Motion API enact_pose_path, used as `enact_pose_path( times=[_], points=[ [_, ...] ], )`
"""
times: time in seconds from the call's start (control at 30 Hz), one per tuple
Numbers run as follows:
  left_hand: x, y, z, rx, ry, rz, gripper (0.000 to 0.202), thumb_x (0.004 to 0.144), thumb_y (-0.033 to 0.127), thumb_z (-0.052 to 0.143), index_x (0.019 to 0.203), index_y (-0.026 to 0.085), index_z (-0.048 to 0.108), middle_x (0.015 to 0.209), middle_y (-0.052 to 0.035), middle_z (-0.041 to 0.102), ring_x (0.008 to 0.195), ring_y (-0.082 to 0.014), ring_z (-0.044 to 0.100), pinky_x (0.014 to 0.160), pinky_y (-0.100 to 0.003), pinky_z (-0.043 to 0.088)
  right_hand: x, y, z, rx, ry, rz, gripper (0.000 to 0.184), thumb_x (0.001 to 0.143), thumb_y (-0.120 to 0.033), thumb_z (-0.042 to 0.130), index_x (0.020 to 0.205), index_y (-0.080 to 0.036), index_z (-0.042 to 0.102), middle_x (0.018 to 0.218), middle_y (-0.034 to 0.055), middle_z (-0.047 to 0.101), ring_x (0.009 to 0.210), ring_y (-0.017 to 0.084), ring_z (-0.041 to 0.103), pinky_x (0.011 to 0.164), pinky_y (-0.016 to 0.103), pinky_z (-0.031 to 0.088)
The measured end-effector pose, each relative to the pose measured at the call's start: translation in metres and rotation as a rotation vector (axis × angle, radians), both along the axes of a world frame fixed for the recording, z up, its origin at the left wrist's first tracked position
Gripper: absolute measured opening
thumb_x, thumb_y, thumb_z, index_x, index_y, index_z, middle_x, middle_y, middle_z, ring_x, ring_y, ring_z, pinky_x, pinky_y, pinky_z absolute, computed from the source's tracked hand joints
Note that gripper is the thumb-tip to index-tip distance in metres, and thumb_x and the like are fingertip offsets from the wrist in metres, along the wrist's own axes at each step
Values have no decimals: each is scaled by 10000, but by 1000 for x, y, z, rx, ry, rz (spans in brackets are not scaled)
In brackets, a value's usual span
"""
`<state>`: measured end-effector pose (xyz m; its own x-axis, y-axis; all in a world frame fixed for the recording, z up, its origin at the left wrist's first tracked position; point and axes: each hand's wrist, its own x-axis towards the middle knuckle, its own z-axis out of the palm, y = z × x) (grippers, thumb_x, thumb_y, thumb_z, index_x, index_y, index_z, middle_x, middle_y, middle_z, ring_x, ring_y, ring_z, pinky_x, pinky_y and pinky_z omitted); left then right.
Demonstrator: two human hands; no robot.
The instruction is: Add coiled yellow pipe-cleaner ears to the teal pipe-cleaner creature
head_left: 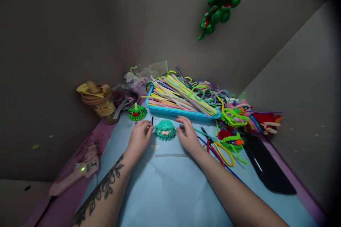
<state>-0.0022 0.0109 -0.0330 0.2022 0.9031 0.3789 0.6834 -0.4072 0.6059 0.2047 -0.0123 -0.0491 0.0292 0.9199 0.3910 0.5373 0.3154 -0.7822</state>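
Note:
A turquoise fuzzy creature head (165, 130), made of pipe cleaner loops with pale beads across its front, sits on the blue table cover (170, 188) between my hands. My left hand (140, 134) is just left of it, thumb and fingers closed on a short black piece (152, 120) that sticks up, perhaps pipe cleaner. On the other side, my right hand (188, 135) curves beside the head without visibly gripping anything, thumb and fingers apart. A teal pipe cleaner (206, 134) runs out from behind that hand. In front of the head lies a pale translucent stick (170, 155).
Behind stands a blue tray (183, 113) full of pipe cleaners. Pliers with red and yellow handles (220, 152) and a black tray-like object (269, 165) lie right. Left are a pink glue gun (76, 177), a lidded cup (99, 103) and a green creature head (137, 112).

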Motion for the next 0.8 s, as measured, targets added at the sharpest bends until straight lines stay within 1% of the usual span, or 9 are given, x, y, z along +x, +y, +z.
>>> enact_pose_path(
  times=[0.03, 0.1, 0.2, 0.27, 0.33, 0.43, 0.67, 0.8],
  points=[
    [0, 0, 0, -6, -6, 2, 152, 824, 198, 483, 825, 169, 633, 965, -81, 646, 922, -203, 589, 834, -346, 473, 3, 1, 0, 9, -8, 4, 357, 766, -94, 436, 1084, -217, 540, 1223, 111, 497, 1173, 236, 472, 943, 434, 431],
    [1, -1, 0, -12, -11, -19, 157, 812, 169, 485, 910, 168, 609, 979, -77, 640, 937, -200, 584, 837, -344, 474, 7, 1, -1, 23, -48, 55, 386, 742, -79, 457, 1090, -219, 548, 1193, 104, 525, 1149, 236, 493, 962, 445, 420],
    [3, -4, -2, -23, 13, -113, 319, 774, 108, 508, 1087, 152, 551, 1097, -98, 618, 1036, -208, 555, 909, -365, 449, 7, -1, 0, 33, -124, 148, 421, 725, -80, 508, 1124, -212, 550, 1212, 110, 528, 1160, 243, 488, 993, 450, 399],
    [5, -6, -4, -34, 34, -177, 394, 758, 76, 511, 1145, 147, 531, 1162, -109, 601, 1090, -213, 534, 956, -377, 424, 4, -2, 1, 28, -166, 191, 464, 721, -57, 499, 1157, -208, 547, 1245, 115, 517, 1185, 244, 471, 1007, 450, 389],
    [7, -7, -5, -49, 47, -218, 436, 747, 44, 499, 1171, 144, 527, 1191, -113, 595, 1111, -214, 529, 978, -381, 412, 2, -4, 1, 17, -196, 218, 510, 717, -21, 458, 1183, -208, 544, 1272, 112, 508, 1209, 239, 453, 1021, 450, 378],
    [8, -8, -7, -67, 54, -241, 459, 731, 20, 494, 1172, 138, 537, 1194, -120, 598, 1107, -219, 537, 981, -392, 418, 2, -4, 0, 5, -226, 229, 554, 703, 12, 412, 1200, -197, 540, 1287, 112, 500, 1225, 231, 439, 1035, 442, 367],
    [7, -6, -9, -63, 27, -238, 520, 708, 6, 491, 1205, 156, 522, 1235, -111, 576, 1155, -220, 513, 1006, -408, 404, 5, -4, -3, 18, -210, 271, 654, 660, 4, 434, 1274, -215, 470, 1335, 96, 457, 1264, 233, 397, 1063, 449, 335],
    [6, -5, -13, -69, 19, -268, 582, 674, -35, 444, 1225, 140, 516, 1246, -119, 572, 1150, -217, 516, 1015, -407, 396, 5, -4, -3, 17, -211, 289, 680, 642, 13, 426, 1281, -213, 475, 1354, 98, 445, 1272, 237, 393, 1067, 457, 330]
  ],
)
